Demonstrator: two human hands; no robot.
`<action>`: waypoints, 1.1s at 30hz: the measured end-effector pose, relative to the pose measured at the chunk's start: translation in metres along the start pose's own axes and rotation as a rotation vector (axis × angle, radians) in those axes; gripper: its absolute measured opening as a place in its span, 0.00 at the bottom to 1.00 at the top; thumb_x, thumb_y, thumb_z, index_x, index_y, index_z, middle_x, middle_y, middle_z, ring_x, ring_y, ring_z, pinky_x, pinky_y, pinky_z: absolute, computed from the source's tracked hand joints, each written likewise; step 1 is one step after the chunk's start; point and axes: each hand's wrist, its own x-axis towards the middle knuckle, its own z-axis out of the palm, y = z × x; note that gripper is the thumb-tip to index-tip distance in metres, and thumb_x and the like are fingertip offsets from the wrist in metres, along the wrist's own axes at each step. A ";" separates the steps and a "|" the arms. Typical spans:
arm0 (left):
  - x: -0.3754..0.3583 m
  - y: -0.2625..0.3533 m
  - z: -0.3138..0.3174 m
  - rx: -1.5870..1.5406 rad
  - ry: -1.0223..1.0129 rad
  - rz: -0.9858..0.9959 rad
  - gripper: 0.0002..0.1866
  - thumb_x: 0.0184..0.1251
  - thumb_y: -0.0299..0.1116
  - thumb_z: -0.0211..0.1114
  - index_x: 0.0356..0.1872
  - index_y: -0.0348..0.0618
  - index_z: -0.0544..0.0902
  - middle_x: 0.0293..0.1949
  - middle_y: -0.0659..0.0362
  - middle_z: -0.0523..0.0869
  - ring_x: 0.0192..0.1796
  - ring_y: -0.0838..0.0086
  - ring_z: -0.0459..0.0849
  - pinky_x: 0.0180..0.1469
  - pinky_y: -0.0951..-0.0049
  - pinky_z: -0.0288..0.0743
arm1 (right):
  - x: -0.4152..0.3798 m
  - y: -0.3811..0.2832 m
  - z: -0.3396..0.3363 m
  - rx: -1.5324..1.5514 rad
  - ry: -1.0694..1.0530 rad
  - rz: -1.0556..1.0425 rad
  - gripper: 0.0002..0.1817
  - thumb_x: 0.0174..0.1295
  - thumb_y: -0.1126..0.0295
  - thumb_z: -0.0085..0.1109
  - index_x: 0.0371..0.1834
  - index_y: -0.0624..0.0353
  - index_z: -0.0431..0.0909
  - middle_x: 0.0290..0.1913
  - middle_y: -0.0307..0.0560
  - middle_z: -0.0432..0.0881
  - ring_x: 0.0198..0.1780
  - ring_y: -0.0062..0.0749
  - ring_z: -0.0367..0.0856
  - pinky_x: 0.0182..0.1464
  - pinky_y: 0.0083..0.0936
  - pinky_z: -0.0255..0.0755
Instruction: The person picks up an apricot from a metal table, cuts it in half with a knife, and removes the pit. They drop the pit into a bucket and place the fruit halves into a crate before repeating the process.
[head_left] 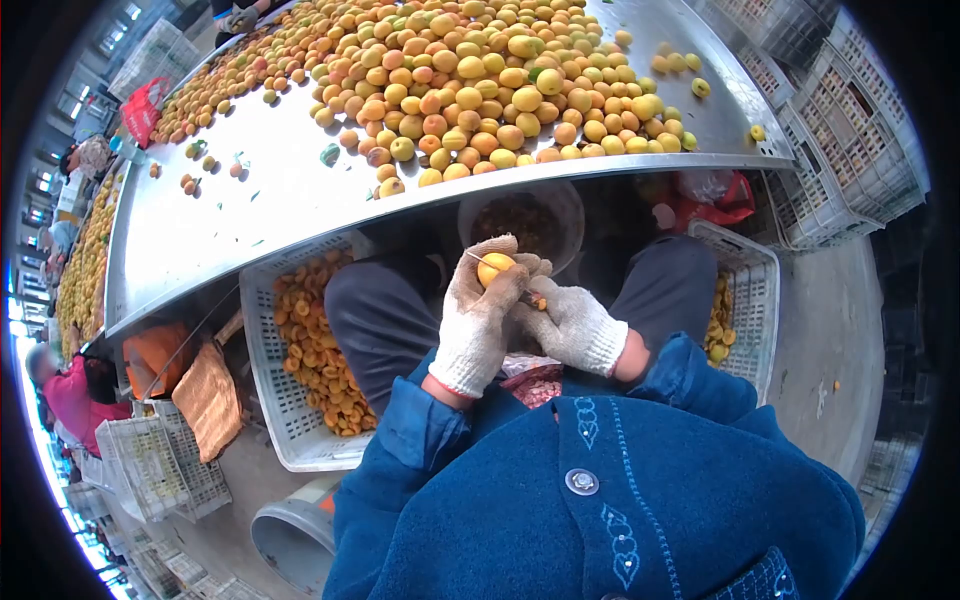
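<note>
My left hand (pixel 468 325), in a soiled white knit glove, is closed around a yellow-orange apricot (pixel 494 267) held up between thumb and fingers. A thin blade-like edge shows against the fruit. Close beside it, my gloved right hand (pixel 578 325) is closed on a thin knife-like tool, mostly hidden by the fingers. A small orange piece of fruit (pixel 538 301) shows at the right fingers. Both hands are over my lap, above a white bucket (pixel 577 228) with dark contents.
A metal table (pixel 250 200) ahead carries a heap of apricots (pixel 450 90). White crates of fruit halves flank my legs, one on the left (pixel 258 350) and one on the right (pixel 765 300). A grey bucket (pixel 290 535) lies lower left. Stacked crates (pixel 840 140) stand right. Other people work at left.
</note>
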 end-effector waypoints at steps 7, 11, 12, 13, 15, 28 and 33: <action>-0.002 0.006 0.002 -0.012 -0.014 -0.028 0.21 0.69 0.30 0.64 0.61 0.41 0.71 0.53 0.45 0.82 0.61 0.53 0.80 0.60 0.55 0.79 | 0.001 -0.001 -0.002 0.410 -0.085 0.023 0.18 0.67 0.56 0.57 0.45 0.63 0.77 0.34 0.63 0.84 0.38 0.57 0.84 0.41 0.39 0.78; -0.001 0.009 -0.001 -0.029 -0.063 -0.037 0.22 0.68 0.29 0.64 0.61 0.40 0.71 0.54 0.45 0.81 0.63 0.52 0.78 0.61 0.54 0.79 | 0.000 -0.010 -0.013 0.315 -0.103 0.052 0.17 0.66 0.57 0.58 0.44 0.62 0.77 0.32 0.62 0.83 0.37 0.56 0.84 0.40 0.38 0.78; 0.000 0.006 -0.004 -0.111 -0.088 -0.040 0.22 0.68 0.29 0.64 0.61 0.40 0.71 0.55 0.45 0.80 0.63 0.52 0.78 0.61 0.52 0.78 | 0.000 -0.011 -0.016 0.197 -0.114 0.033 0.16 0.66 0.58 0.59 0.44 0.61 0.77 0.31 0.61 0.83 0.36 0.55 0.84 0.38 0.38 0.78; 0.000 0.006 -0.007 -0.193 -0.112 -0.041 0.22 0.68 0.29 0.64 0.61 0.40 0.71 0.56 0.45 0.80 0.64 0.51 0.77 0.62 0.51 0.77 | -0.001 -0.014 -0.020 0.196 -0.114 0.031 0.16 0.66 0.58 0.59 0.44 0.61 0.77 0.31 0.61 0.83 0.36 0.55 0.84 0.38 0.38 0.78; 0.000 0.012 -0.008 -0.230 -0.117 -0.074 0.23 0.68 0.31 0.64 0.62 0.40 0.71 0.56 0.45 0.80 0.65 0.51 0.76 0.63 0.51 0.76 | -0.003 -0.018 -0.028 -0.162 -0.080 -0.010 0.16 0.64 0.57 0.61 0.42 0.60 0.76 0.28 0.58 0.83 0.31 0.53 0.84 0.34 0.39 0.78; -0.002 0.008 -0.005 -0.345 -0.145 -0.146 0.27 0.63 0.34 0.65 0.63 0.38 0.72 0.59 0.49 0.76 0.61 0.58 0.77 0.69 0.55 0.67 | 0.009 -0.024 -0.034 0.041 0.166 -0.091 0.20 0.63 0.65 0.66 0.53 0.59 0.71 0.36 0.55 0.84 0.35 0.46 0.87 0.41 0.32 0.80; -0.006 0.010 -0.001 -0.431 -0.113 -0.131 0.27 0.65 0.30 0.57 0.65 0.32 0.70 0.62 0.44 0.74 0.66 0.55 0.73 0.74 0.56 0.61 | 0.011 -0.036 -0.038 0.589 0.114 0.298 0.19 0.68 0.63 0.62 0.55 0.61 0.72 0.30 0.41 0.83 0.27 0.29 0.81 0.34 0.26 0.79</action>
